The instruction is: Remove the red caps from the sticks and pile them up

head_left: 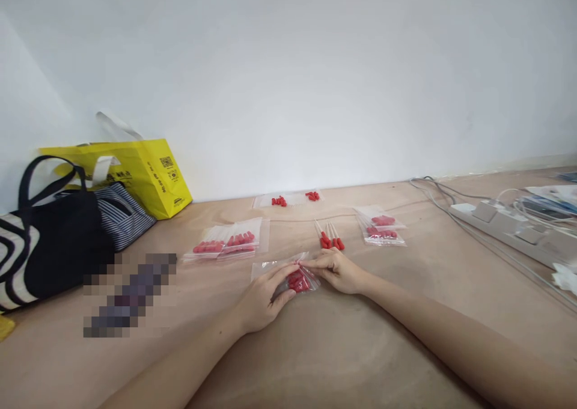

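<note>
A small clear plastic bag [262, 269] lies on the table in front of me, with red pieces [299, 280] inside it. My left hand [264, 299] grips the bag from the left, its thumb by the near edge and its fingers across the top. At the bag's right end, the fingers of my right hand [339, 271] are pinched together on the plastic. Just beyond my right hand lie several thin white sticks with red ends [332, 241], loose on the wood.
Filled clear bags [234, 241] lie at left, more [383, 229] at right. Red pieces [279, 201] rest on plastic by the wall. A yellow bag [166, 181], a black bag [58, 247] and a striped pouch [126, 217] stand left; a power strip [509, 226] with cables lies right.
</note>
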`<state>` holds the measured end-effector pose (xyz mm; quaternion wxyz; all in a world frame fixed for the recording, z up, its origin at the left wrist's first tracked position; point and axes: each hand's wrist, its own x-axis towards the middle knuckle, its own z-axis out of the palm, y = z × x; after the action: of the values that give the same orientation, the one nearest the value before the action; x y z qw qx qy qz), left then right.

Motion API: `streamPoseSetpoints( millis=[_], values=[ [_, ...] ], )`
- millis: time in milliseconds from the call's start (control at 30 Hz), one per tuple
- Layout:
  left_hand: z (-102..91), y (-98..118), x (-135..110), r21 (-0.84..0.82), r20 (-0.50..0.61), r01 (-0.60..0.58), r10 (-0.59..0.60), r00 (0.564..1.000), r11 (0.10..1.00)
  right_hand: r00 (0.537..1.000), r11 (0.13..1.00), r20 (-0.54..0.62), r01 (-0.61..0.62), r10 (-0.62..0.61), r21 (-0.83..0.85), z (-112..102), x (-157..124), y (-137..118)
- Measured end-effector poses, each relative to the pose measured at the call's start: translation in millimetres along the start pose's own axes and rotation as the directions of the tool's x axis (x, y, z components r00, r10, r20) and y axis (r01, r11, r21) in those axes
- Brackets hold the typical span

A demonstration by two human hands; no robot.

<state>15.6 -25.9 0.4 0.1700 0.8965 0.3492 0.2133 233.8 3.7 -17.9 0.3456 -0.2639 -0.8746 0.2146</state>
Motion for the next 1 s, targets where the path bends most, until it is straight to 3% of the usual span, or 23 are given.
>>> streamPoseSetpoints(
  millis=[267, 433, 767, 1000],
  values=[
    [0.9, -2, 0, -0.018, 0.008, 0.019, -0.019, 1.0, 1.0, 0.97, 0.93, 0.034, -0.242, 0.242, 0.276, 8, 1, 0],
    [1.7, -2, 2, -0.034, -0.014, 0.017, -0.017, 1.0, 0.999, 0.975, 0.92, 0.109, -0.219, 0.193, 0.325, 5, 3, -1],
    [2.1, -4, 6, -0.06, -0.027, -0.034, 0.033, 0.999, 0.998, 0.96, 0.902, 0.002, -0.266, 0.282, 0.341, 11, 3, 1],
    [3.6, -5, 7, -0.078, -0.033, -0.018, 0.016, 0.999, 0.997, 0.952, 0.903, 0.133, -0.304, 0.276, 0.304, 1, 5, -10]
  ],
)
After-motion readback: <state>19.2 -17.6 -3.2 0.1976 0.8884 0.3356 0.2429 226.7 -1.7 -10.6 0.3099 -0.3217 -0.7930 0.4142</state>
